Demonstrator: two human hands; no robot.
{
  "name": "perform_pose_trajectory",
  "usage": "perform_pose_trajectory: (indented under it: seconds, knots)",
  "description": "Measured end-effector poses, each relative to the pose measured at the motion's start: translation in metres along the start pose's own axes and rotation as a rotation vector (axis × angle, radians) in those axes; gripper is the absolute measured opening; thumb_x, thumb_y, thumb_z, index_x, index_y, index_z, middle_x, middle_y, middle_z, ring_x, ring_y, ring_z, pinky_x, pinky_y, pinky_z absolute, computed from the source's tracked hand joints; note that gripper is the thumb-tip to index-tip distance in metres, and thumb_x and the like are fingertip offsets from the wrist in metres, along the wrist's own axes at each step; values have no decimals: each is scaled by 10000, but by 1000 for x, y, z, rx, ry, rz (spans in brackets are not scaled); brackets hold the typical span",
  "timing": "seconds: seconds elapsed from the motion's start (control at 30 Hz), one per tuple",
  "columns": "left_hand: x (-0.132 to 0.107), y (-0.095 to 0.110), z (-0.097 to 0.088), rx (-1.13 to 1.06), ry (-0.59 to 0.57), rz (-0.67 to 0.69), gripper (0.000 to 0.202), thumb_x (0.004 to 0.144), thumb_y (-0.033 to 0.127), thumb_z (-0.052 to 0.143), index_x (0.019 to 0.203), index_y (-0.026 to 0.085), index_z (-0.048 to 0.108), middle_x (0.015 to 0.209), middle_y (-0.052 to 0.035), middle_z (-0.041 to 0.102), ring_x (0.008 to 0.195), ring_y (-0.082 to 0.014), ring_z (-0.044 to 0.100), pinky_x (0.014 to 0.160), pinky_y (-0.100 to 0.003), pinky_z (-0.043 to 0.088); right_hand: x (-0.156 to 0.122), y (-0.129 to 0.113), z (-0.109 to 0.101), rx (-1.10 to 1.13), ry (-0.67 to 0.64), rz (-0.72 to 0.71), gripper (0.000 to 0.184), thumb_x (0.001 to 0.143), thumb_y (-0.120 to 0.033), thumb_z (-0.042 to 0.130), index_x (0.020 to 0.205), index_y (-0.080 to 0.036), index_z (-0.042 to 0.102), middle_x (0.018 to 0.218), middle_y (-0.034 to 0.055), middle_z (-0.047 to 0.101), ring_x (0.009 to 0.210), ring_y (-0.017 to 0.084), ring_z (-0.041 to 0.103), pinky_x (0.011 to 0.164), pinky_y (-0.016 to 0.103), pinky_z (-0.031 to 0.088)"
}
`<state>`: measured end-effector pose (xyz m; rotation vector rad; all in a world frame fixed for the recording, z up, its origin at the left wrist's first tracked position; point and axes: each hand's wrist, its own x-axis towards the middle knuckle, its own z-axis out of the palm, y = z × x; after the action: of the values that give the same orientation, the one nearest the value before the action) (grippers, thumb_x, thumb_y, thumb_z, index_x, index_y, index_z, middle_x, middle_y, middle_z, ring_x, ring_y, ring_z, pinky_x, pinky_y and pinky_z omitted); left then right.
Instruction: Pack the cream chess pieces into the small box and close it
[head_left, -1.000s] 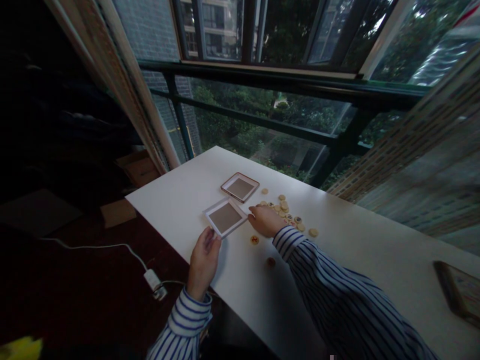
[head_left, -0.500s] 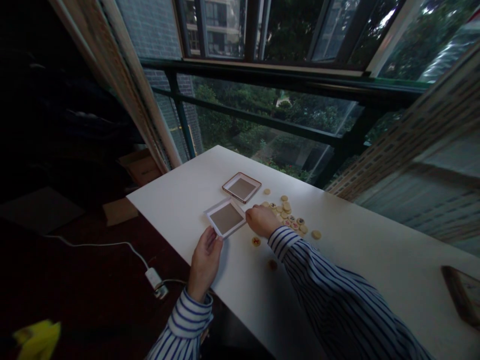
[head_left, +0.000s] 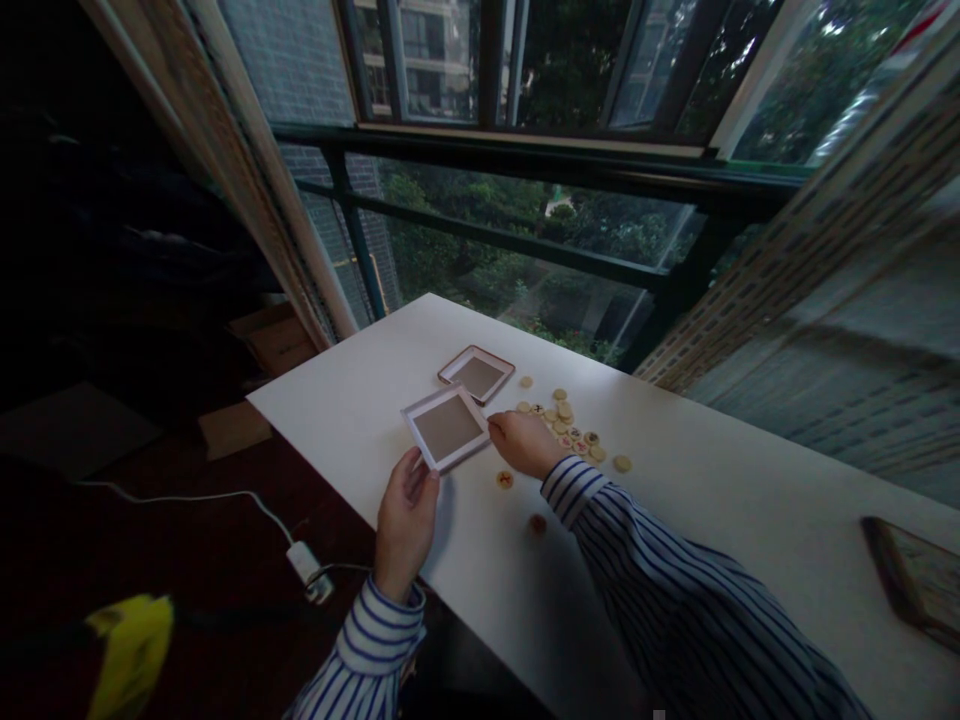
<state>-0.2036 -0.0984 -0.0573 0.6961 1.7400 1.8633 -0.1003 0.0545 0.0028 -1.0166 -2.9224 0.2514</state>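
Note:
My left hand [head_left: 407, 520] grips the near left corner of a shallow white-rimmed square tray [head_left: 450, 428], thumb on top. Its grey-brown inside faces up, and it is held over the table. My right hand [head_left: 521, 440] is closed at the tray's right edge, its fingertips partly hidden. Just behind lies a second shallow square tray [head_left: 480, 372] with a brownish rim, partly overlapped in view by the held one. Beyond my right hand, several round wooden Chinese chess pieces [head_left: 564, 412] lie loosely together, some showing characters. One piece with a red mark [head_left: 505, 480] lies nearer to me.
The white table [head_left: 337, 400] stands by a railed window. A dark reddish piece [head_left: 537, 524] lies near my right sleeve. At the far right is a brown-edged rectangular object [head_left: 915, 580]. A power strip [head_left: 309, 572] with a cable is left of the table.
The held tray has risen slightly and tilted, now overlapping the rear tray in view. Both hands stay at its edges. The whole view has shifted a little.

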Motion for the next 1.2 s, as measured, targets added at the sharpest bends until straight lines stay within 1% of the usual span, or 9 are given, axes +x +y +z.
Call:
perform_pose_trajectory:
  seconds: [0.17,0.33,0.53,0.7,0.87,0.97,1.07,1.2]
  knots:
    - [0,2,4,-11,34,28,434,769,297,590,1167,171,476,1237,-137,530,1118,-222,530,986,-414,395,-12,2,-11,37,26,9,339,884,-249,311,873,-172,641,907,86,681,814,184,610,676,260,370]
    - [-3,5,9,2,71,62,415,767,289,586,1154,181,482,1225,-132,539,1108,-222,540,954,-407,427,-27,4,-22,69,50,14,332,888,-268,322,980,-182,629,946,74,677,864,179,602,685,248,364]
    - [-7,11,15,19,58,70,403,782,284,573,1158,177,474,1216,-136,542,1072,-204,566,945,-384,434,-44,8,-31,135,101,51,300,870,-246,361,1016,-179,615,938,64,672,844,175,598,679,246,365]
    - [-10,16,21,32,52,59,432,778,280,578,1179,164,469,1189,-144,558,1044,-206,582,941,-394,436,-57,14,-34,188,140,61,286,865,-245,380,1032,-184,604,949,63,665,861,169,591,703,240,368]
    - [-14,22,31,36,28,18,468,775,260,576,1211,132,468,1185,-159,565,1015,-215,598,908,-393,463,-68,22,-34,242,174,94,258,849,-256,424,1032,-199,597,924,44,672,842,173,602,690,240,371]
    - [-16,24,37,18,8,8,485,773,261,578,1221,110,472,1190,-164,562,1029,-218,591,910,-383,463,-74,27,-35,279,187,106,254,851,-251,427,1032,-194,597,910,45,672,839,168,602,699,237,377]
    - [-16,23,42,21,-34,37,459,772,269,577,1197,109,508,1191,-156,564,1040,-219,584,924,-382,454,-81,33,-38,316,197,119,251,845,-242,441,1038,-191,593,897,40,675,834,161,605,707,235,388]
    - [-18,20,48,63,-81,99,436,775,281,575,1180,123,537,1187,-141,571,1042,-217,580,943,-385,437,-92,40,-41,343,207,137,261,838,-242,456,1053,-185,591,928,42,681,841,155,614,725,229,409]
